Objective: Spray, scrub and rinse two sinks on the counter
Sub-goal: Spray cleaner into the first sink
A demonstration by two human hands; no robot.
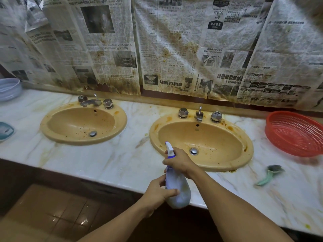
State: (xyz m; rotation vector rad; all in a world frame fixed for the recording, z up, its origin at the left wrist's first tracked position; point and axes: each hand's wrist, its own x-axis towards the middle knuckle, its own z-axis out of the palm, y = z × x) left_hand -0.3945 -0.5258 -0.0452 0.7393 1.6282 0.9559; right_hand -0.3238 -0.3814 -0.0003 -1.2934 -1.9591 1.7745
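Both forearms reach up from the bottom of the view and meet at a pale lilac, translucent plastic spray bottle (181, 187) with a white and purple trigger head. The right hand (178, 161) comes in from the lower right with the arm nearly straight, its fingers wrapped round the bottle's neck just under the trigger head, knuckles up. The left hand (157, 193) comes in from lower centre and clasps the bottle's rounded lower body, thumb laid across the front and fingers curled behind. The bottle is tilted, its base towards the person and its nozzle pointing away, and it hangs over the front edge of the white veined marble tabletop (122, 154), beside the near-left rim of the right-hand oval yellow-tan sink (248, 149). That basin is speckled with brown stains, as is the matching left-hand oval sink (43, 126) further along the tabletop. A green-handled scrub brush with grey bristles (270, 173) lies on the tabletop to the right, near a red plastic mesh basket (295, 133).
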